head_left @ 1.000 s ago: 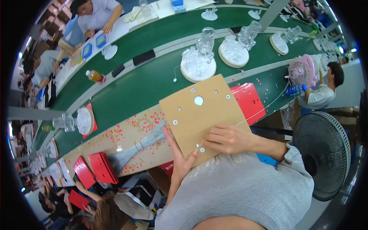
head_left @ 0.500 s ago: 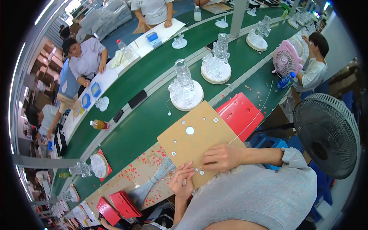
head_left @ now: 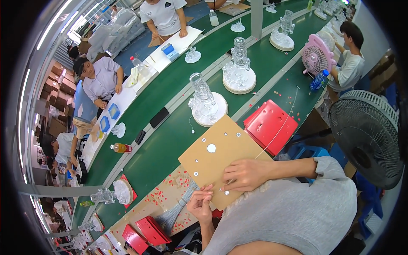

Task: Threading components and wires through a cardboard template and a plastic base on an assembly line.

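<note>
A flat brown board (head_left: 244, 144) with one large round hole and several small ringed holes lies in front of me, over the near edge of the green bench. My right hand (head_left: 244, 175) rests on it, finger and thumb pinched beside a ringed hole near the bottom corner. From that hand a thin pale wire (head_left: 285, 119) runs up to the right. My left hand (head_left: 200, 203) is curled at the board's lower left edge, fingertips together; what they hold is too small to make out. A bundle of thin grey wires (head_left: 174, 214) lies left of this hand.
Red plates (head_left: 274, 125) are stacked right of the board, more red plates (head_left: 151, 230) lower left. Clear figures on round white bases (head_left: 219, 111) line the green conveyor (head_left: 146, 146). A black fan (head_left: 363, 138) stands at right. Co-workers (head_left: 104, 76) sit across and farther along.
My left hand has drawn slightly back toward the board's edge. The right hand keeps its place on the board. The whole view has shifted a little.
</note>
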A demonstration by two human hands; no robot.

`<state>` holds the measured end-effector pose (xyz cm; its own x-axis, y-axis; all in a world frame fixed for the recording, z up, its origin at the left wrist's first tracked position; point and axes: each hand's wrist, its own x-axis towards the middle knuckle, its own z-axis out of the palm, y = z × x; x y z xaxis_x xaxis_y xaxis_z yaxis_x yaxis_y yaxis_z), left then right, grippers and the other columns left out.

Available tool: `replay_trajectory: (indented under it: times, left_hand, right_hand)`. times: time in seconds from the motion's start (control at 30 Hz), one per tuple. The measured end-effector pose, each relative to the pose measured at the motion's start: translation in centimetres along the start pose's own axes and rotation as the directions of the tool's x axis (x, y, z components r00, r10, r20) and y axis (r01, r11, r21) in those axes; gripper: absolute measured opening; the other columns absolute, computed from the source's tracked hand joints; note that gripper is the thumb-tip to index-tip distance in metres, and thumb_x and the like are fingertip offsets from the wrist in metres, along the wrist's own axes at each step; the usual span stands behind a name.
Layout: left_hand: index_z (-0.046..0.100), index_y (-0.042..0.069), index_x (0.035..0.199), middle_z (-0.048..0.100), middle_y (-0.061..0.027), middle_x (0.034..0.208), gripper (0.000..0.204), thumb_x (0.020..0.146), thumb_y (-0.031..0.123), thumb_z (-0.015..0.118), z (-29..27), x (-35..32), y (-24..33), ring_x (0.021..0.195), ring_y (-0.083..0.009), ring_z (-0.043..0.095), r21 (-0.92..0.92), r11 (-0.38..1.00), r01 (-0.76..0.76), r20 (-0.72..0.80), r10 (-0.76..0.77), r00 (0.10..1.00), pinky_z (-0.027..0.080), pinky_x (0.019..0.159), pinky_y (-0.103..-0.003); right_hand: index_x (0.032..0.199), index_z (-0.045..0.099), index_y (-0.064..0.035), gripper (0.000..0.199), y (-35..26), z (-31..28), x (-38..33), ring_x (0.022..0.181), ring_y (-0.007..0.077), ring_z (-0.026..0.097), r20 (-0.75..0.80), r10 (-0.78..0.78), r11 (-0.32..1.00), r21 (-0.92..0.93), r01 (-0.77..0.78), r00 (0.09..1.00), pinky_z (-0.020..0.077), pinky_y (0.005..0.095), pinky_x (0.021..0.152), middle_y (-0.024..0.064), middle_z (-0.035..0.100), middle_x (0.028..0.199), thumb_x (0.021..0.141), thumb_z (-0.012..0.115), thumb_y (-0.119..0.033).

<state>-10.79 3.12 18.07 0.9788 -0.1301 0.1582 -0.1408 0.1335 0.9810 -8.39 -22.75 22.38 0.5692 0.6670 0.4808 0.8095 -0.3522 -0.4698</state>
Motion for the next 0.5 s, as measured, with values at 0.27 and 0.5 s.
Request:
replay_trajectory:
  times: [0.27, 0.5]
  left_hand:
    - [0.063, -0.004, 0.080, 0.069, -0.0130, 0.088, 0.015, 0.093, 0.002, 0.067, 1.6, 1.7, 1.2, 0.106, -0.0342, 0.071, 0.065, 0.995, 0.079, -0.081, -0.074, 0.994, 0.045, 0.105, -0.047]
    - [0.056, 0.000, 0.088, 0.067, -0.0200, 0.123, 0.015, 0.101, 0.007, 0.054, 5.1, 5.2, 2.2, 0.139, -0.0355, 0.049, 0.455, 0.886, -0.092, -0.153, 0.179, 0.972, 0.033, 0.116, -0.049]
  right_hand:
    - [0.097, 0.075, -0.0083, 0.015, 0.3, 0.6, -0.4, 0.087, 0.0157, 0.061, -0.084, -0.037, 0.999, -0.034, 0.034, 0.996, 0.0507, 0.0312, 0.065, 0.0013, 0.059, 0.089, 0.087, 0.069, -0.019]
    - [0.088, 0.070, -0.0052, 0.012, -1.7, 1.9, -2.0, 0.087, 0.0185, 0.062, -0.047, -0.037, 0.997, 0.061, 0.040, 0.998, 0.0535, 0.0335, 0.070, 0.0037, 0.059, 0.090, 0.087, 0.067, -0.017]
